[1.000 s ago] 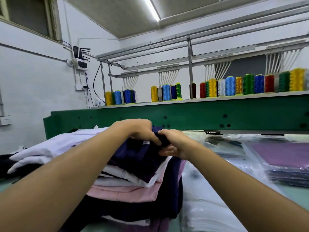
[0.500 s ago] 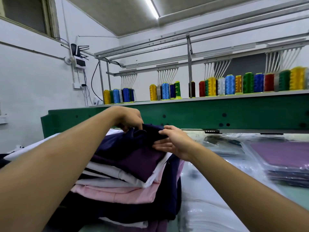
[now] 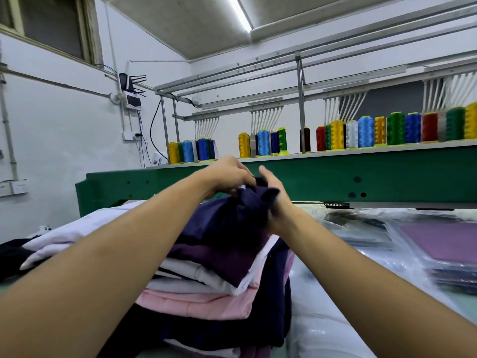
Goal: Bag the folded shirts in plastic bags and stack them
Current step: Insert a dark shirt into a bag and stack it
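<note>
Head view. A stack of folded shirts lies on the bench at centre, between the person's forearms. The top shirt is raised off the stack at its far end, held by the left hand on its left and the right hand on its right, fingers curled into the cloth. A second heap of shirts lies left of the stack, touching it. Loose plastic bags lie just right of the stack; a pile of bagged shirts lies further right. Behind all of these the embroidery machine spans the bench, with thread cones standing in a row on its shelf. A router is mounted on the wall at the rear left.
</note>
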`<action>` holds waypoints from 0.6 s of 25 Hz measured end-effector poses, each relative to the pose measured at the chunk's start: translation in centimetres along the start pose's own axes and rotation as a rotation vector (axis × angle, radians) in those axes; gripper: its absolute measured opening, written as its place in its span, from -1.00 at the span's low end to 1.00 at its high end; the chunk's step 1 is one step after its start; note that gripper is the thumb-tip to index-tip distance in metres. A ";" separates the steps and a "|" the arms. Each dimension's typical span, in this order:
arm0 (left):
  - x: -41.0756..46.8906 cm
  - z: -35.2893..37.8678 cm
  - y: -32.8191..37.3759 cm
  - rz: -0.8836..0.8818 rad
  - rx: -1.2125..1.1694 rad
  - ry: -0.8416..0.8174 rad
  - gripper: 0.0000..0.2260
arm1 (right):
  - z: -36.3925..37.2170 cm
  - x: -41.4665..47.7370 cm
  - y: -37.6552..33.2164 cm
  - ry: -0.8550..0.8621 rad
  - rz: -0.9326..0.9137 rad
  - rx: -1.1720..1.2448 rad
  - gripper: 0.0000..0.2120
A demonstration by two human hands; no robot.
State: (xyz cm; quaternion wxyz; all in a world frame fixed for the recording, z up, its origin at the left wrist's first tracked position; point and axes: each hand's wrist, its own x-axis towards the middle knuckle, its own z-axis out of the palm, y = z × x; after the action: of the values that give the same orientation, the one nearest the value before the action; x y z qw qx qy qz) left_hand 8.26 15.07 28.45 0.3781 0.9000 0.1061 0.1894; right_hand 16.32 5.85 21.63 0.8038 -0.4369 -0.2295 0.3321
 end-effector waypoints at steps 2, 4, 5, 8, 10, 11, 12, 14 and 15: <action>0.2 0.4 -0.8 -0.082 -0.013 -0.156 -0.71 | -0.9 0.4 0.0 0.087 -0.090 -0.076 -0.84; 0.4 -1.1 -2.7 -0.178 0.339 -0.060 -0.60 | -2.8 0.0 1.2 0.178 -0.086 -0.187 -0.69; 0.4 -2.0 -4.0 -0.245 0.601 0.029 -0.55 | -3.8 -0.1 1.7 0.219 -0.072 -0.193 -0.54; -0.4 -4.3 -7.7 -0.505 0.879 0.034 -0.29 | -5.7 0.3 2.2 0.259 -0.043 -0.159 -0.46; -0.6 -5.1 -8.9 -0.532 0.797 0.007 -0.17 | -6.0 0.6 2.2 0.279 -0.039 -0.182 -0.38; -0.4 -5.3 -9.3 -0.519 0.747 0.008 -0.14 | -5.9 0.7 2.2 0.281 -0.039 -0.178 -0.36; -0.3 -5.4 -9.4 -0.511 0.680 0.006 -0.14 | -5.7 0.6 2.2 0.274 -0.044 -0.173 -0.37; -0.2 -5.5 -9.1 -0.511 0.558 -0.017 -0.26 | -5.5 0.5 2.2 0.240 -0.058 -0.186 -0.41; 0.0 -5.5 -8.9 -0.488 0.529 -0.024 -0.37 | -5.5 0.6 2.3 0.220 -0.053 -0.186 -0.43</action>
State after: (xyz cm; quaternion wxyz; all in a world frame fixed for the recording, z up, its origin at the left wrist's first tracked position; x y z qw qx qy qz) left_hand 5.50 24.73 25.55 0.1675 0.9170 0.3588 0.0490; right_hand 19.60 4.16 16.93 0.7885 -0.5372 -0.1815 0.2383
